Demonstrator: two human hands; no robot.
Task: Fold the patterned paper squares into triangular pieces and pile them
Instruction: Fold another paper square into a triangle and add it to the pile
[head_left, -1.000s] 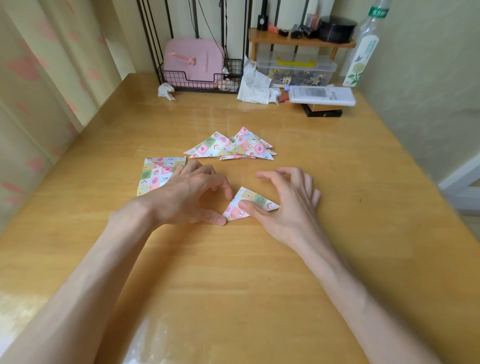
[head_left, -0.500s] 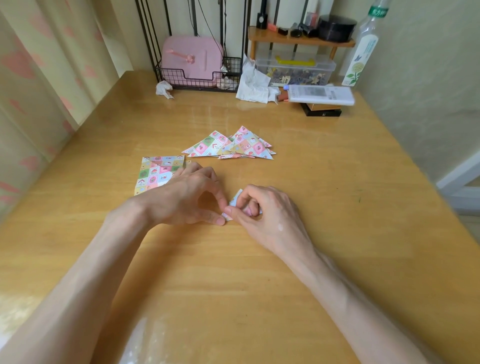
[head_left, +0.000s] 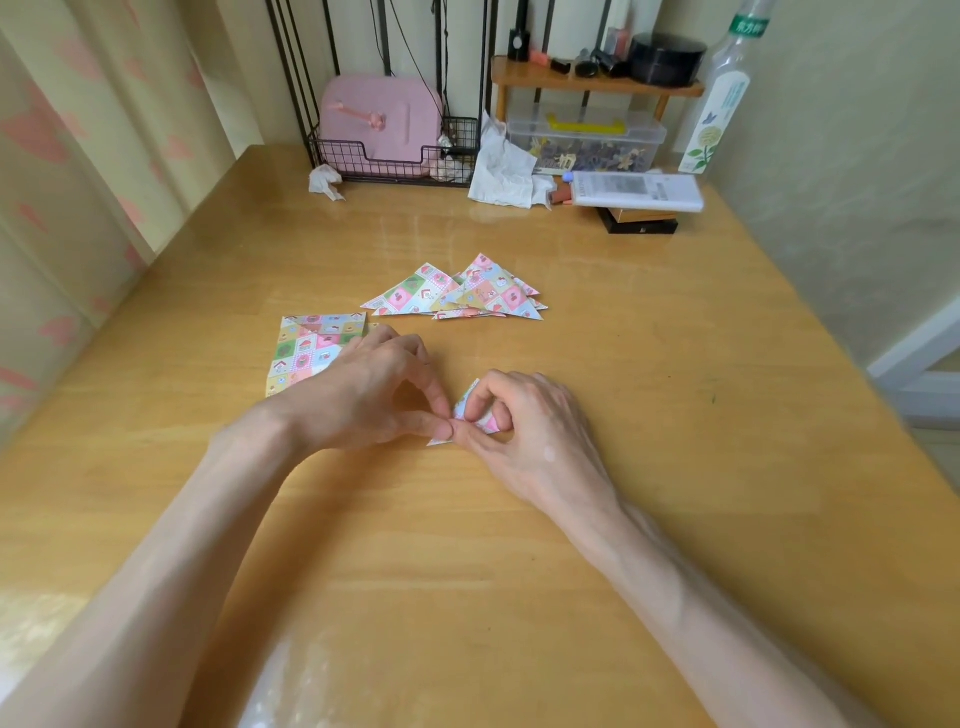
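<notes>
A small folded piece of patterned paper (head_left: 475, 413) lies on the wooden table (head_left: 675, 415) between my hands. My right hand (head_left: 524, 426) curls over it, thumb and fingers pinching its folded flap. My left hand (head_left: 363, 397) pinches its left corner between thumb and forefinger. Behind them lies a loose pile of folded patterned triangles (head_left: 462, 291). A stack of unfolded patterned squares (head_left: 306, 345) sits to the left, partly hidden under my left hand.
Along the back edge stand a wire basket with a pink case (head_left: 384, 135), crumpled tissues (head_left: 501, 171), a clear plastic box (head_left: 587, 140) under a small wooden shelf, a white box (head_left: 636, 191) and a tall bottle (head_left: 719, 104). A curtain hangs at the left.
The right hand went from pressing the triangle flat with spread fingers to curling over it and folding it smaller. The left hand has kept its pinch on the left corner.
</notes>
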